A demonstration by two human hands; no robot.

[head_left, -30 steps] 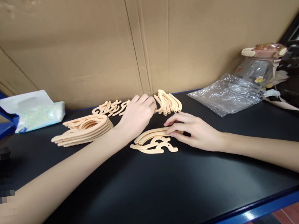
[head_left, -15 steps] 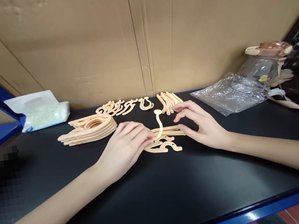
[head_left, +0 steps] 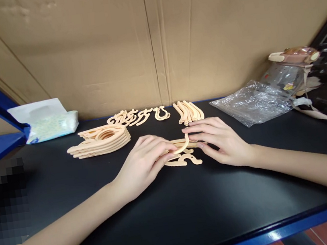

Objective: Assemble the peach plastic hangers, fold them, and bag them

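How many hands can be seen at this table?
2: the left hand, pinching a curved piece, and the right hand, with fingers at that piece's upper end. No other hands show.

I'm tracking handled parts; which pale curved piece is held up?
The slim, pale-tan curved strip pinched in the left hand; the others lie grouped or stacked on the black tabletop.

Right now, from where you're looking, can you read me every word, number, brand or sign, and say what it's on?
None can be read.
White soft pack with pale green and blue print: markings too blurred to read.
Clear bottle with a brownish-pink lid: small coloured pictures, one yellow; any lettering is too small to read.
Thin, curved beige piece being held: no lettering shows.
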